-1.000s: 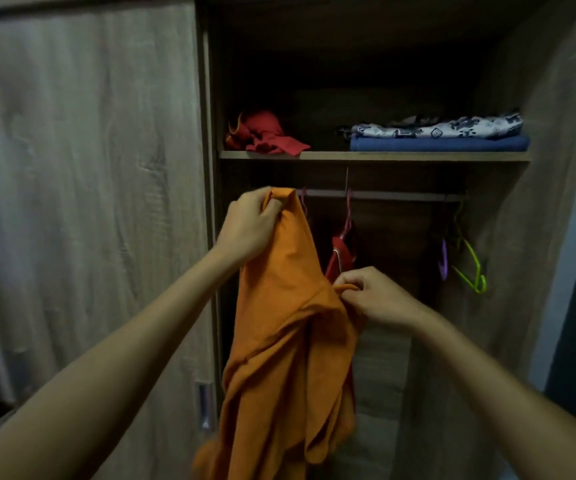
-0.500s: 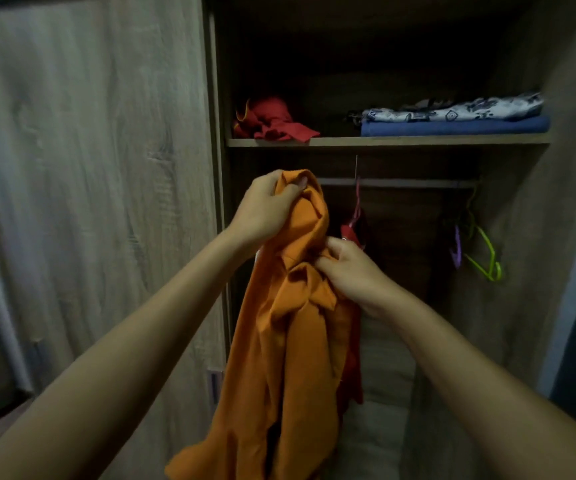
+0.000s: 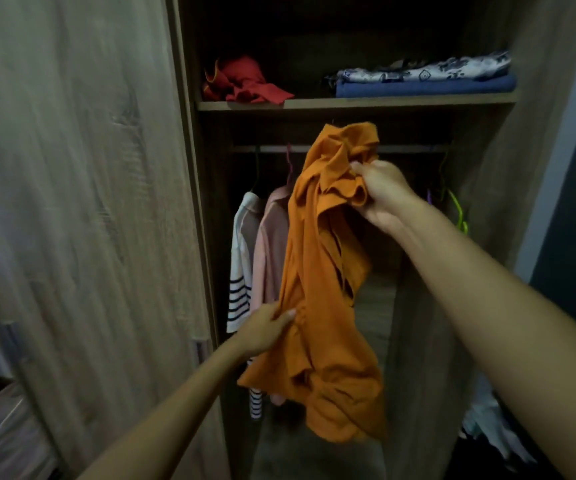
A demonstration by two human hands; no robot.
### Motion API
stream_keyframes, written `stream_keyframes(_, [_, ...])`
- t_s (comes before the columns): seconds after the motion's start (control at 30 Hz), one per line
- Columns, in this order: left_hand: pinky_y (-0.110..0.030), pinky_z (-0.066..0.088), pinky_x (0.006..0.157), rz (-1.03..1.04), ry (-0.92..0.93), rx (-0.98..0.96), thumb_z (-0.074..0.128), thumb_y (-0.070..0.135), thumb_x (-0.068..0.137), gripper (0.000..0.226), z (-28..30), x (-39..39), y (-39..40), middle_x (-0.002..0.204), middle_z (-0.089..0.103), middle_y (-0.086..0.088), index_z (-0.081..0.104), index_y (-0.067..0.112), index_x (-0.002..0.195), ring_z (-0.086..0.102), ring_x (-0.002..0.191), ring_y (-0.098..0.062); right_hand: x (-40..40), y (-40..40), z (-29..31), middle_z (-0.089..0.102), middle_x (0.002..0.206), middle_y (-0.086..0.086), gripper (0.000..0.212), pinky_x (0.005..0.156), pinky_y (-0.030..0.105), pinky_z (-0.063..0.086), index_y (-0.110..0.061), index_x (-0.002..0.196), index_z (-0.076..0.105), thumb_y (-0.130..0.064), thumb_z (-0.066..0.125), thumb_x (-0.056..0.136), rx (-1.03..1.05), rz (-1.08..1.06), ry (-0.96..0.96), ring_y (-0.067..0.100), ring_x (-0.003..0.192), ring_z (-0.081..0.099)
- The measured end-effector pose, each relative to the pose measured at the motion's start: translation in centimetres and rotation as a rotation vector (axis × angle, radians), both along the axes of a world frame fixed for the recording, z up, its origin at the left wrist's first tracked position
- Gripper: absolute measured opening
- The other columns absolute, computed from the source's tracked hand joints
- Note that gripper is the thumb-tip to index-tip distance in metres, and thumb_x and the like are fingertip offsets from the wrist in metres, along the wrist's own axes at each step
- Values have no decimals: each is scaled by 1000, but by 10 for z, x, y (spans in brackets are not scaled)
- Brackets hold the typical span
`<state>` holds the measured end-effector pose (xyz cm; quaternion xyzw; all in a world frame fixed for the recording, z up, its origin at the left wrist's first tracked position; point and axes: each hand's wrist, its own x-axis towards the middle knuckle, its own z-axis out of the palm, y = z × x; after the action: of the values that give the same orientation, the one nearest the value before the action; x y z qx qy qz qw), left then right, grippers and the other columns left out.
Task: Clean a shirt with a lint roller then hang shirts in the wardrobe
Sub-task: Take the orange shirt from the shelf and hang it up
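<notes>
Head view: orange shirt (image 3: 317, 289) bunched, gripped high by right hand (image 3: 381, 192), low by left hand (image 3: 265, 329); not yet hung on wardrobe rail (image 3: 414, 148) beside striped shirt (image 3: 239, 271).

Dim light, deep shadow inside the wardrobe (image 3: 348, 36); soft blur and wide-angle bending at edges.
</notes>
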<state>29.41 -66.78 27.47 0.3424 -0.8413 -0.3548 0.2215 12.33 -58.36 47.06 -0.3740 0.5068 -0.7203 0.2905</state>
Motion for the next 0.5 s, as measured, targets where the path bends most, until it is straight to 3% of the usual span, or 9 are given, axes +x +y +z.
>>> stream_keyframes(0.07, [-41, 46, 99, 58, 60, -40, 43, 23, 102, 29, 13, -10, 1, 118, 67, -14, 63, 7, 115, 62, 108, -25, -14, 0, -7, 70, 92, 2, 18, 85, 40, 58, -20, 107, 61, -33, 52, 97, 34, -100, 27, 20, 86, 70])
stream_keyframes(0.13, [-38, 48, 94, 116, 137, 21, 39, 22, 103, 34, 33, -18, 4, 111, 68, -15, 64, 1, 113, 62, 101, -26, -24, -3, -26, 66, 100, -1, 36, 96, 39, 51, -21, 122, 55, -45, 51, 95, 139, -217, 164, 19, 98, 64])
stream_keyframes(0.2, [-32, 47, 90, 191, 242, 141, 37, 24, 103, 36, 56, -29, 5, 109, 65, -12, 63, 2, 116, 60, 102, -26, -25, -4, -57, 59, 125, 5, 61, 106, 40, 42, -12, 140, 41, -47, 54, 92, 286, -292, 337, 25, 117, 55])
stream_keyframes(0.27, [-27, 44, 81, 257, 340, 257, 38, 24, 103, 35, 73, -43, 2, 108, 62, -11, 60, 2, 121, 58, 97, -22, -17, -1, -86, 43, 147, 9, 69, 112, 40, 35, -15, 146, 35, -43, 62, 88, 379, -324, 472, 28, 132, 44])
stream_keyframes(0.33, [-23, 43, 69, 269, 420, 380, 38, 21, 104, 33, 86, -55, -1, 97, 62, -10, 59, 0, 118, 58, 85, -16, -7, 5, -112, 48, 141, 7, 60, 105, 38, 41, -24, 139, 44, -32, 67, 83, 347, -240, 538, 24, 125, 50])
stream_keyframes(0.43, [-17, 46, 45, 224, 563, 628, 37, 21, 104, 30, 100, -64, -4, 66, 56, -3, 56, 9, 84, 54, 56, -12, 12, 19, -139, 54, 127, -6, 65, 89, 21, 46, -28, 140, 38, -24, 70, 84, 223, 65, 487, 10, 108, 55])
stream_keyframes(0.5, [-18, 45, 43, 203, 662, 731, 34, 18, 105, 31, 107, -68, -7, 68, 46, -3, 51, 13, 79, 49, 48, -9, 16, 19, -147, 49, 126, -14, 77, 97, 21, 42, -30, 146, 29, -33, 73, 82, 175, 153, 469, 2, 111, 51])
